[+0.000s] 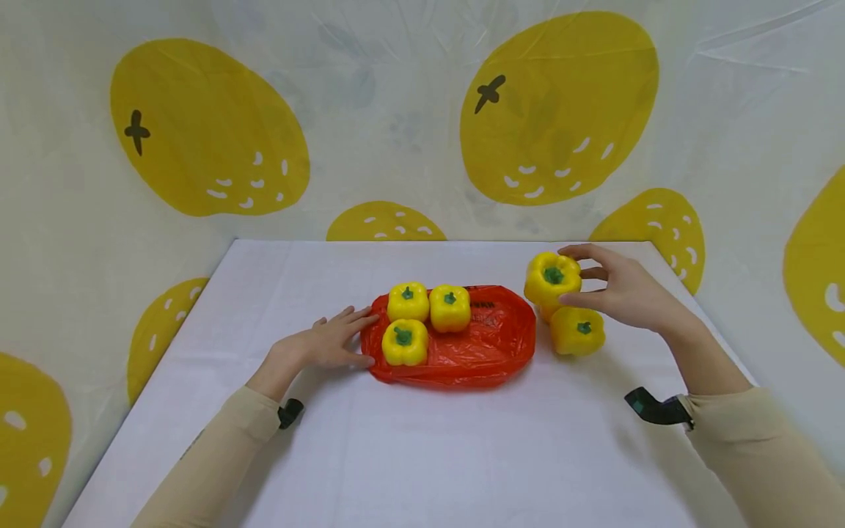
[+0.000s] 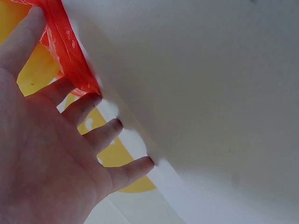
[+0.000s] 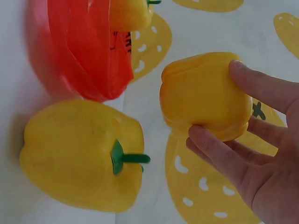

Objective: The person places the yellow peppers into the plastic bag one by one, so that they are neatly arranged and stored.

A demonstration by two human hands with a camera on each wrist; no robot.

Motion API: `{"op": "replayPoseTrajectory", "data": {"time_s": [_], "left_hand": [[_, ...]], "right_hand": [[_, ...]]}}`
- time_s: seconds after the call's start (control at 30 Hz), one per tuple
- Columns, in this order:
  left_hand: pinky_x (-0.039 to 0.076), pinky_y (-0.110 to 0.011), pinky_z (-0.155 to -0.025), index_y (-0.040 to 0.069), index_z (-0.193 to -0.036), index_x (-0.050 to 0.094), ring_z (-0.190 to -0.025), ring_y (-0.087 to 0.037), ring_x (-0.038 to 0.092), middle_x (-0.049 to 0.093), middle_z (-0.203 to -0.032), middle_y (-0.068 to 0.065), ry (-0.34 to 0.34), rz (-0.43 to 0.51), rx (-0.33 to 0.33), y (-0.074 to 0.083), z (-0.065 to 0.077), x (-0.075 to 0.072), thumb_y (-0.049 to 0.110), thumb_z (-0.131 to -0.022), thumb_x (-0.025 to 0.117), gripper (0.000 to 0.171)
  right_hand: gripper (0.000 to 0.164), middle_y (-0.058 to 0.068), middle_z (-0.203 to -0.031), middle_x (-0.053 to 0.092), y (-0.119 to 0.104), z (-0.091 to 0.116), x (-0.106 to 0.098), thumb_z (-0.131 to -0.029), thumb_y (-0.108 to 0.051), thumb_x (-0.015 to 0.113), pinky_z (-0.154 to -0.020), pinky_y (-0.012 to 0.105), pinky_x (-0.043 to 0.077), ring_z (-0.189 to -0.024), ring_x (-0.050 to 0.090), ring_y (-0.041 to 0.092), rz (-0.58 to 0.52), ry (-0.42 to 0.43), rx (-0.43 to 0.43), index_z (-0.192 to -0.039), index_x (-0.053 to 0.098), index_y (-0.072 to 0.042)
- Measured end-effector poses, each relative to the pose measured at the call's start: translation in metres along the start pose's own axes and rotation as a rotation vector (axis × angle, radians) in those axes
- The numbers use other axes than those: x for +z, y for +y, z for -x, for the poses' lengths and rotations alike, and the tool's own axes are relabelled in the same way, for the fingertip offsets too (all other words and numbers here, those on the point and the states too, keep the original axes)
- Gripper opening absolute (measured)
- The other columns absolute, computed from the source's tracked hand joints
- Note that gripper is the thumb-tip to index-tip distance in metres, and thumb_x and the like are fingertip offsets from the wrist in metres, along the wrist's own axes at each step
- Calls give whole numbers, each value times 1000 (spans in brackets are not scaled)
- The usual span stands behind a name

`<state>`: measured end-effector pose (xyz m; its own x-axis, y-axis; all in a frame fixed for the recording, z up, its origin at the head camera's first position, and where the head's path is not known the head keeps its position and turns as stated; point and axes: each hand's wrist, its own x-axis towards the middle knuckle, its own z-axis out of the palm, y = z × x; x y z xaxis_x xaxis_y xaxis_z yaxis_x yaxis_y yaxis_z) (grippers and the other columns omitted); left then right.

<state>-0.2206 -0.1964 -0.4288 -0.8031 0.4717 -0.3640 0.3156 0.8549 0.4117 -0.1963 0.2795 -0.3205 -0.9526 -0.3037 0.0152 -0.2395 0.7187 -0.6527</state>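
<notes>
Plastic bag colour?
Red, with dark print; the bag shows best in the head view.

Your head view faces forward and down across the tabletop (image 1: 409, 455); your wrist views, closer in, share the red bag (image 1: 495, 341).

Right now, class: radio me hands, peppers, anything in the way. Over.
Right hand holding one pepper, raised. Left hand touching the bag at its left end. Three peppers in bag's left half; right half looks unblocked.

Can't pin the room from my feed; I'd tag it staged booth: white table (image 1: 422, 455), pale cloth (image 1: 383, 110) with big yellow fruit prints (image 1: 561, 110) behind and along both sides.
</notes>
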Motion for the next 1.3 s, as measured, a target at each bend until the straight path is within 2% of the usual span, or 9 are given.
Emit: {"op": "replayPoseTrajectory", "data": {"time_s": [0.13, 0.33, 0.67, 0.97, 1.17, 1.3], "left_hand": [[7, -72, -117, 22, -164, 29, -156, -37, 5, 20, -170, -6, 0, 2, 12, -1, 0, 0, 51, -90, 75, 91], [7, -72, -116, 22, -164, 30, -156, -37, 5, 21, -170, -7, 4, -3, 19, -2, 0, 1, 51, -90, 74, 91], [7, -72, -116, 22, -164, 30, -156, -38, 6, 21, -170, -7, 3, 3, 22, -1, 0, 1, 50, -90, 74, 91], [7, -71, -117, 22, -164, 30, -156, -38, 6, 21, -170, -7, 5, 2, 19, -1, 0, 0, 51, -89, 75, 91], [7, -71, -117, 22, -164, 30, -156, -37, 5, 20, -170, -7, -3, -1, 11, 0, -1, -1, 51, -89, 75, 91], [7, -71, -117, 22, -164, 30, -156, -37, 5, 21, -170, -7, -2, -1, 10, -1, -1, -1, 51, -89, 75, 91]], "right_hand": [[72, 12, -149, 49, -4, 0, 9, -90, -33, 81, -94, 61, 53, -130, 51, 45, -2, -16, 13, -150, 46, -14], [71, 14, -147, 50, -9, 3, 20, -91, -31, 80, -92, 57, 56, -127, 52, 44, -28, -54, -8, -150, 45, -13], [66, 12, -145, 53, -12, 4, 41, -89, -26, 82, -93, 54, 56, -123, 56, 42, -47, -66, -47, -146, 51, -13], [66, 9, -142, 55, -15, 3, 61, -86, -28, 85, -95, 57, 54, -123, 57, 42, -89, -99, -70, -143, 54, -14], [65, 9, -141, 56, -20, 1, 73, -85, -27, 86, -92, 53, 56, -125, 55, 41, -58, -114, -52, -142, 55, -15], [66, 9, -140, 57, -22, 0, 81, -85, -27, 86, -94, 54, 55, -125, 55, 35, -37, -121, -88, -141, 55, -12]]}}
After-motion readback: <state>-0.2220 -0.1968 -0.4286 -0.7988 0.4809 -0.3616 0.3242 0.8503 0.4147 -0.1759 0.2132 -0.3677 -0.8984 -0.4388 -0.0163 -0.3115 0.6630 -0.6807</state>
